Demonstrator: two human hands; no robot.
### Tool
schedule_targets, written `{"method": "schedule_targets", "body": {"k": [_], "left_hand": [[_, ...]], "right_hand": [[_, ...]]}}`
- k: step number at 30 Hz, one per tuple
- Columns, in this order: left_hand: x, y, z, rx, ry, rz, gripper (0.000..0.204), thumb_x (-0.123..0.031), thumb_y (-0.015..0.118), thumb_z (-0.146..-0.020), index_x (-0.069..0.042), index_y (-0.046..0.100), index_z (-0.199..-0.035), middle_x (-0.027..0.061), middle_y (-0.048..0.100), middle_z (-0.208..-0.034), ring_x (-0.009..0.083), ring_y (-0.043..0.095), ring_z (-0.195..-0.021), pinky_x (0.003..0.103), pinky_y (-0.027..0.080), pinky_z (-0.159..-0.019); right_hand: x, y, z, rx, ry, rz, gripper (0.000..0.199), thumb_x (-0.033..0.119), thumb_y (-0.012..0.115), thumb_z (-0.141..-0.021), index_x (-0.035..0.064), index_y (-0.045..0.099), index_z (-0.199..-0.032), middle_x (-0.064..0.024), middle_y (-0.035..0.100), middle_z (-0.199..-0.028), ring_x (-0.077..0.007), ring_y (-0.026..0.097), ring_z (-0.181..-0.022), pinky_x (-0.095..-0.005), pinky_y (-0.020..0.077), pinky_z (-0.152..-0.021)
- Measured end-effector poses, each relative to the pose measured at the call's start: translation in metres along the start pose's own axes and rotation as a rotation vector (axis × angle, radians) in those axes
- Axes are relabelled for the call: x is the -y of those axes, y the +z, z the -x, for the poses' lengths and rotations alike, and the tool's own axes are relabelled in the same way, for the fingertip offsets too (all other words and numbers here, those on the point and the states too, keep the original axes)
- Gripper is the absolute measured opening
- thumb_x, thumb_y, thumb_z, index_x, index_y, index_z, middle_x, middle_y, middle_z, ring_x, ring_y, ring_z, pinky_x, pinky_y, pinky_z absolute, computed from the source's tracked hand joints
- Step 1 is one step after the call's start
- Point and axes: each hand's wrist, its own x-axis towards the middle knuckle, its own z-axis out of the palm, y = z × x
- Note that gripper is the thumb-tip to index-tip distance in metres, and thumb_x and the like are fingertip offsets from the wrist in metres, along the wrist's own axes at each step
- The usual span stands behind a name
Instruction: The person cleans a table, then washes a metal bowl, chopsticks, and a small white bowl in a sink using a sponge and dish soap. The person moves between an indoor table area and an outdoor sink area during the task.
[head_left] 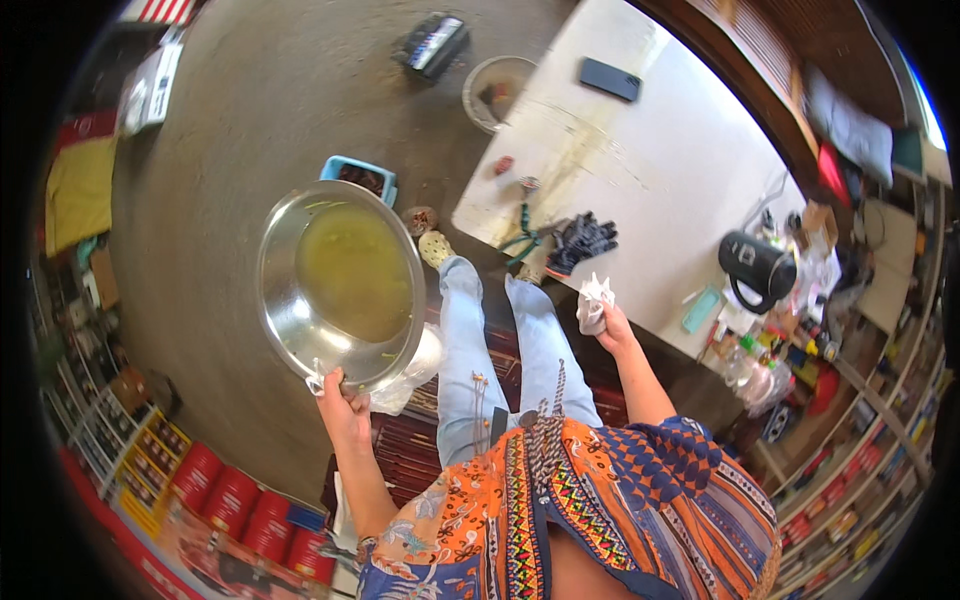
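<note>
My left hand (346,405) is closed on the near rim of a wide stainless-steel basin (285,290), with a small white scrap by the fingers. The basin is tilted and holds cloudy yellow-green liquid (355,270). Beneath its near right edge shows a whitish plastic bag (408,388). In my right hand (614,332), beside the table's near edge, is a crumpled white tissue (595,302). A dark grey work glove (582,242) and a pair of green-handled pruning shears (523,225) lie on the table just beyond that hand.
The white table (640,170) bears a dark phone (610,79), a black kettle (757,270) and clutter at its right. On the floor stand a light-blue tub (340,163), a round bin (482,92) and a black package (433,45). Stocked shelves (860,420) line the right.
</note>
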Motion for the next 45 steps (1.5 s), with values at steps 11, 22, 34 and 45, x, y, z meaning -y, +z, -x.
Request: {"method": "schedule_targets", "body": {"k": [11,22,34,45], "left_hand": [[-0.104,-0.126,-0.071,-0.176,0.011,0.093,0.014,-0.013,0.060,-0.079,-0.012,0.047,-0.085,-0.0056,0.033,-0.064,0.0042,0.028,-0.046,0.021,0.026,-0.041],[-0.152,-0.223,-0.117,-0.360,0.011,0.398,0.022,-0.014,0.062,-0.076,-0.013,0.041,-0.074,-0.0058,0.026,-0.057,0.0057,0.020,-0.045,0.023,0.019,-0.042],[-0.124,-0.283,-0.137,-0.426,0.072,0.950,0.028,-0.008,0.053,-0.083,-0.011,0.033,-0.065,-0.0037,0.022,-0.050,0.0087,0.017,-0.036,0.028,0.015,-0.037],[-0.139,-0.339,-0.166,-0.714,-0.023,1.170,0.017,-0.009,0.047,-0.087,-0.002,0.047,-0.072,-0.0039,0.031,-0.053,0.0064,0.024,-0.038,0.025,0.015,-0.036]], "right_hand": [[-0.008,0.087,0.036,-0.338,0.003,0.476,0.031,0.017,0.055,-0.090,0.0041,0.050,-0.118,-0.0069,0.060,-0.105,-0.0188,0.059,-0.093,-0.0333,0.0488,-0.080],[0.022,0.252,-0.016,-0.144,-0.078,0.772,0.028,0.018,0.057,-0.089,0.0036,0.054,-0.113,-0.0061,0.061,-0.101,-0.0182,0.060,-0.090,-0.0333,0.0490,-0.078],[0.054,0.442,-0.126,0.049,-0.132,1.220,0.023,0.019,0.060,-0.085,0.0063,0.058,-0.104,-0.0010,0.058,-0.080,-0.0138,0.054,-0.067,-0.0292,0.0460,-0.059],[-0.038,0.697,-0.197,0.289,-0.323,1.524,0.031,0.015,0.061,-0.080,0.0040,0.058,-0.109,-0.0058,0.061,-0.093,-0.0184,0.059,-0.078,-0.0327,0.0493,-0.069]]}}
